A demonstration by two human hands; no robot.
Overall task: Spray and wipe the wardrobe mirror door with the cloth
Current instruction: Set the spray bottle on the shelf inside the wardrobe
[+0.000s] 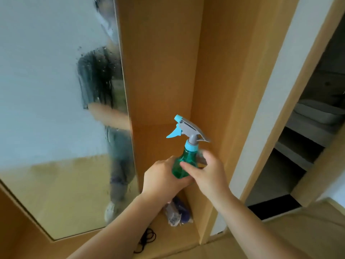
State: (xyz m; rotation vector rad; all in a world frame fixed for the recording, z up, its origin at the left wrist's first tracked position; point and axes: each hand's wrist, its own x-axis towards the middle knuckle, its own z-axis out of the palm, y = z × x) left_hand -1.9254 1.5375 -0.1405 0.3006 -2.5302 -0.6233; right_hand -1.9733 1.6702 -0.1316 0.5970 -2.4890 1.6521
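A green spray bottle with a blue and grey trigger head stands upright in the middle of the view, nozzle pointing left toward the mirror door. My left hand grips the bottle's body from the left and below. My right hand holds it from the right, fingers curled across its front. The mirror fills the left half; its glass is misted and streaked with droplets near its right edge. A bluish-white cloth lies on the wardrobe floor below my hands.
An open wooden wardrobe compartment stands right of the mirror, with a side panel close to my right hand. A black cord lies on its floor. Farther right, a white wall and an open doorway show shelves.
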